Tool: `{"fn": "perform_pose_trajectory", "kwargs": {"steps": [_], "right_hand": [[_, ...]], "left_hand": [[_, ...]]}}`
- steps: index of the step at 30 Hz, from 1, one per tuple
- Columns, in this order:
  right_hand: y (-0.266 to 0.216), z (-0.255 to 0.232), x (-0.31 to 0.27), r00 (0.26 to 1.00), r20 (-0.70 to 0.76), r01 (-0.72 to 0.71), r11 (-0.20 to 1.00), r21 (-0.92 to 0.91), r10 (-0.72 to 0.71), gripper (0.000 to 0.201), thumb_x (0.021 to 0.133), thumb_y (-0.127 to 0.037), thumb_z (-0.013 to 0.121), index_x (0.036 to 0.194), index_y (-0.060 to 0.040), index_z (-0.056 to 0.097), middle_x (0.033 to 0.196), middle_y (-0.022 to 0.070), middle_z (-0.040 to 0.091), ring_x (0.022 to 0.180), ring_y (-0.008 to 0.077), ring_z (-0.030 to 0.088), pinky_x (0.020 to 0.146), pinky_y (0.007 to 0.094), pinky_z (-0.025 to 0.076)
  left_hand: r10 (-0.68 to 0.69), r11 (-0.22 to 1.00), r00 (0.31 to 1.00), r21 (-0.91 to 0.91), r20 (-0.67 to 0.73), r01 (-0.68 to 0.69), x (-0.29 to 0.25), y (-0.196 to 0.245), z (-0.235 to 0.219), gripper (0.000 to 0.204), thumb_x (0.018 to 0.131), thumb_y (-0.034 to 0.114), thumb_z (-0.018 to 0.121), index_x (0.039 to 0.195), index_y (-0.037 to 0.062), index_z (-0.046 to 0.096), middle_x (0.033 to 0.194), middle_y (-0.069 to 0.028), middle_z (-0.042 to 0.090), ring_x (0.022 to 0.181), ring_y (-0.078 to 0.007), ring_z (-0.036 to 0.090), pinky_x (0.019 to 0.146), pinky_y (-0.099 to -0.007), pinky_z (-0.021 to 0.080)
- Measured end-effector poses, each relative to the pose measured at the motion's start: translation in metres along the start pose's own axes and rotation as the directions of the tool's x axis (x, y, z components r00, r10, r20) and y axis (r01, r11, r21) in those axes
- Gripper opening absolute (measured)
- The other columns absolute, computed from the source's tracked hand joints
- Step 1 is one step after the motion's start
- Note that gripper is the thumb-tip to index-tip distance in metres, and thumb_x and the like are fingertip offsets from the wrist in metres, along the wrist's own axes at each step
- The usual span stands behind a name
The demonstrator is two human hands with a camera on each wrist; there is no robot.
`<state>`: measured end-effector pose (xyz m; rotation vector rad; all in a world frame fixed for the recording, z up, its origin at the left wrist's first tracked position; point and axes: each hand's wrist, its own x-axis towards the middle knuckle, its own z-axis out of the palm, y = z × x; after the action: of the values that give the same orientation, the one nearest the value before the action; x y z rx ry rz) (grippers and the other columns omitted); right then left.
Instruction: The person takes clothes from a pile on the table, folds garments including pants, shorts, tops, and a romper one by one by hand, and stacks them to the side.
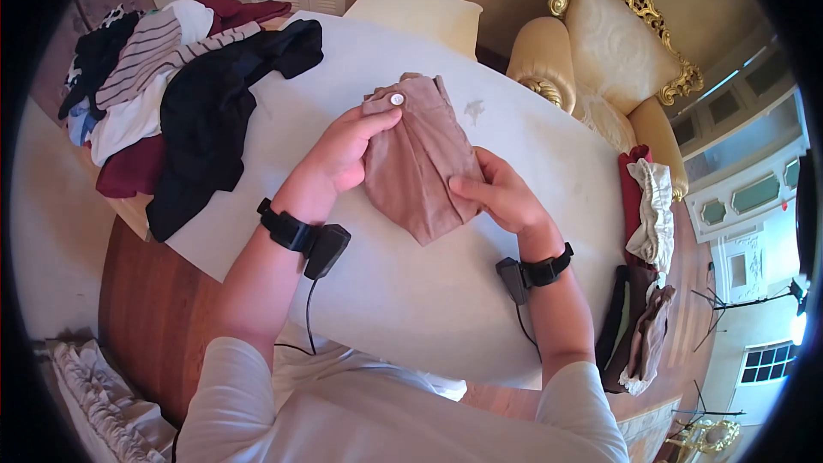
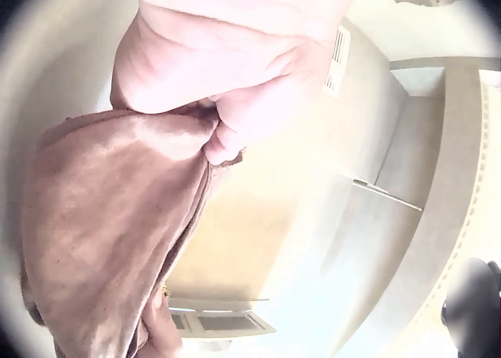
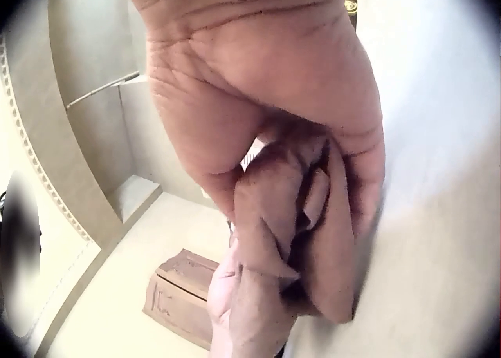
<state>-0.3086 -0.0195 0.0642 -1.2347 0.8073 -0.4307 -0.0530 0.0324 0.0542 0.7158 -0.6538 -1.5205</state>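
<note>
A dusty-pink folded garment (image 1: pixel 416 154) with a pleated front and one white button (image 1: pixel 397 99) is held up over the white table. My left hand (image 1: pixel 343 147) grips its upper left edge, thumb lying just below the button. Lower down on the opposite side, my right hand (image 1: pixel 510 195) pinches the edge between thumb and fingers. In the left wrist view the cloth (image 2: pixel 117 217) hangs in layers from the left hand (image 2: pixel 211 60). Loose folds of the cloth (image 3: pixel 270 209) bunch inside the right hand (image 3: pixel 266 84) in the right wrist view.
Heaped clothes, including a black garment (image 1: pixel 206 111) and a striped one (image 1: pixel 141 60), lie at the table's left end. More folded clothes (image 1: pixel 651 214) line its right edge. A gold-framed armchair (image 1: pixel 613 51) stands behind the white tabletop (image 1: pixel 343 60).
</note>
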Motion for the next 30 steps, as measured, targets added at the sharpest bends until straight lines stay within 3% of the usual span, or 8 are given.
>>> {"fn": "perform_pose_trajectory", "kwargs": {"steps": [1, 3, 7, 13, 18, 22, 28, 30], "right_hand": [[-0.001, -0.002, -0.002, 1.0, 0.001, 0.007, 1.0, -0.005, -0.007, 0.069, 0.08, -0.018, 0.088, 0.137, 0.003, 0.054, 0.118, 0.0087, 0.068, 0.107, 0.0144, 0.064, 0.094, 0.0311, 0.052], [-0.005, -0.004, -0.007, 0.984, 0.145, 0.122, 0.986, -0.114, -0.105, 0.075, 0.084, -0.005, 0.081, 0.148, 0.0015, 0.042, 0.126, 0.0089, 0.064, 0.113, 0.0194, 0.064, 0.096, 0.034, 0.054], [-0.007, -0.013, -0.007, 0.973, 0.212, 0.117, 0.988, -0.101, -0.094, 0.079, 0.085, 0.003, 0.076, 0.153, -0.0008, 0.037, 0.13, 0.0107, 0.063, 0.119, 0.0218, 0.063, 0.099, 0.0357, 0.054], [0.002, -0.007, 0.003, 0.96, 0.053, 0.279, 0.949, -0.149, -0.274, 0.064, 0.09, 0.01, 0.062, 0.15, 0.0008, 0.042, 0.128, 0.0101, 0.064, 0.113, 0.0193, 0.065, 0.095, 0.0358, 0.055], [0.006, -0.008, 0.003, 0.939, 0.027, 0.337, 0.903, -0.268, -0.343, 0.042, 0.104, -0.001, 0.046, 0.145, 0.0019, 0.049, 0.124, 0.0103, 0.066, 0.112, 0.0188, 0.065, 0.095, 0.0349, 0.057], [0.012, -0.012, 0.006, 0.929, -0.004, 0.357, 0.899, -0.253, -0.37, 0.036, 0.108, -0.004, 0.042, 0.141, 0.0033, 0.053, 0.122, 0.0108, 0.067, 0.11, 0.0189, 0.066, 0.095, 0.035, 0.058], [0.014, -0.019, 0.009, 0.936, 0.0, 0.351, 0.934, -0.073, -0.352, 0.034, 0.109, -0.007, 0.041, 0.138, 0.0018, 0.056, 0.125, 0.0126, 0.067, 0.111, 0.023, 0.067, 0.094, 0.0393, 0.059], [0.012, -0.024, 0.01, 0.969, 0.086, 0.21, 0.955, 0.207, -0.232, 0.043, 0.108, -0.024, 0.044, 0.146, -0.0038, 0.05, 0.137, 0.0148, 0.062, 0.121, 0.0275, 0.065, 0.101, 0.0459, 0.055]], "left_hand": [[0.008, 1.0, 1.0, 0.002, 0.004, -0.008, 0.001, 0.002, 0.0, 0.035, 0.1, 0.019, 0.066, 0.133, 0.0067, 0.06, 0.131, -0.0057, 0.064, 0.124, -0.0197, 0.06, 0.108, -0.0382, 0.047], [0.003, 0.997, 0.999, -0.075, -0.035, -0.006, 0.002, 0.005, -0.004, 0.039, 0.1, 0.019, 0.067, 0.136, 0.0078, 0.057, 0.134, -0.0053, 0.061, 0.126, -0.0201, 0.057, 0.109, -0.0388, 0.046], [0.043, 0.994, 0.997, -0.098, -0.065, -0.049, 0.004, 0.007, -0.009, 0.042, 0.099, 0.018, 0.067, 0.138, 0.0086, 0.054, 0.135, -0.0052, 0.06, 0.127, -0.021, 0.056, 0.109, -0.0398, 0.046], [0.021, 0.992, 0.992, -0.117, -0.126, -0.036, 0.004, 0.007, -0.008, 0.043, 0.101, 0.019, 0.064, 0.141, 0.0108, 0.052, 0.137, -0.0033, 0.058, 0.13, -0.0193, 0.054, 0.112, -0.0388, 0.043], [0.071, 0.989, 0.99, -0.117, -0.122, -0.085, 0.008, 0.004, -0.013, 0.041, 0.101, 0.019, 0.064, 0.14, 0.0117, 0.051, 0.135, -0.0025, 0.058, 0.129, -0.0189, 0.054, 0.112, -0.0386, 0.043], [0.051, 0.99, 0.991, -0.127, -0.12, -0.067, 0.005, 0.006, -0.011, 0.041, 0.102, 0.018, 0.063, 0.14, 0.0122, 0.051, 0.136, -0.002, 0.058, 0.129, -0.0188, 0.054, 0.112, -0.0387, 0.042], [0.054, 0.989, 0.996, -0.136, -0.076, -0.064, 0.003, 0.008, -0.009, 0.039, 0.103, 0.018, 0.061, 0.141, 0.0134, 0.051, 0.138, -0.0019, 0.058, 0.131, -0.019, 0.053, 0.113, -0.0391, 0.042], [0.06, 0.989, 0.994, -0.129, -0.087, -0.071, 0.002, 0.008, -0.006, 0.04, 0.103, 0.019, 0.06, 0.142, 0.0139, 0.051, 0.139, -0.0017, 0.058, 0.131, -0.019, 0.053, 0.112, -0.0391, 0.043]]}}
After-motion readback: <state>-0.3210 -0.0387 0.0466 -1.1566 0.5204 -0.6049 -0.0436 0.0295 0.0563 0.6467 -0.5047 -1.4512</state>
